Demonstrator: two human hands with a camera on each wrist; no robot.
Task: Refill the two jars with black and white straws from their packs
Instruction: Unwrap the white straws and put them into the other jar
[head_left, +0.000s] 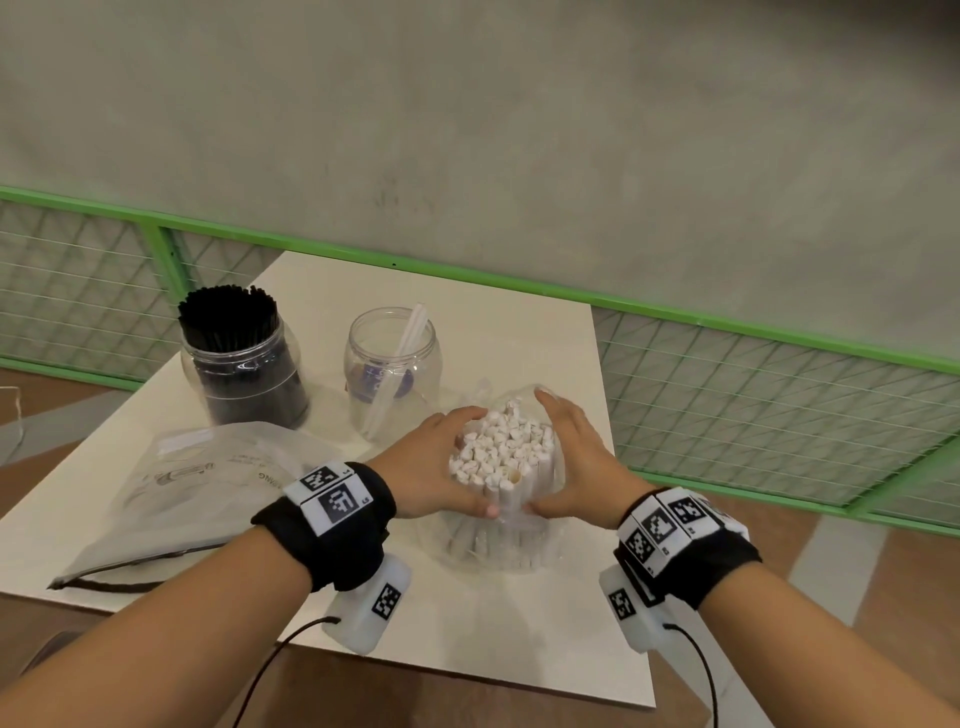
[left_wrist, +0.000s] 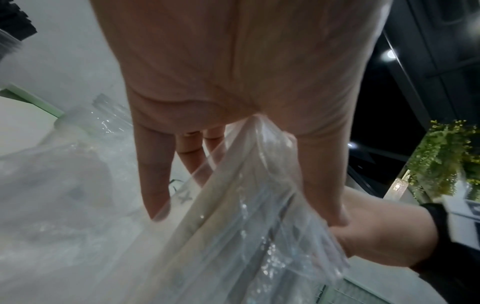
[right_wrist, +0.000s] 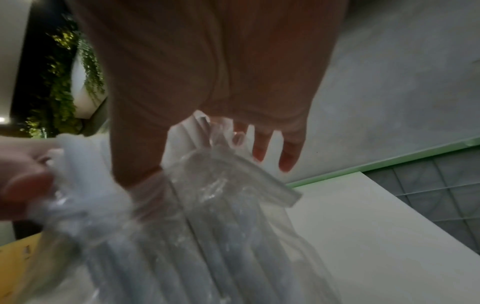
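Near the right edge of the worktop (head_left: 545, 332), both hands cup an upright bundle of white straws (head_left: 501, 452) that stands in its clear pack (head_left: 519, 545), the plastic pushed down around the lower part of the bundle. The left hand (head_left: 431, 467) wraps the bundle's left side, fingers curled over the far side and thumb at the near side; the right hand (head_left: 576, 462) wraps the right side the same way, and the two thumbs almost meet at the near side. In the left wrist view the left hand (left_wrist: 233, 92) has the pack's film (left_wrist: 246, 205) bunched between thumb and fingers. In the right wrist view the right hand (right_wrist: 207, 82) pinches the crumpled film (right_wrist: 207, 185) likewise.

Toward the far edge, a clear jar (head_left: 392, 364) stands just beyond the bundle with two or three white straws leaning in it. To its left, near the far left corner, a second jar (head_left: 244, 364) is packed with black straws (head_left: 226, 317). An empty flat pack (head_left: 197, 493) lies along the left edge, on the near side of that jar.
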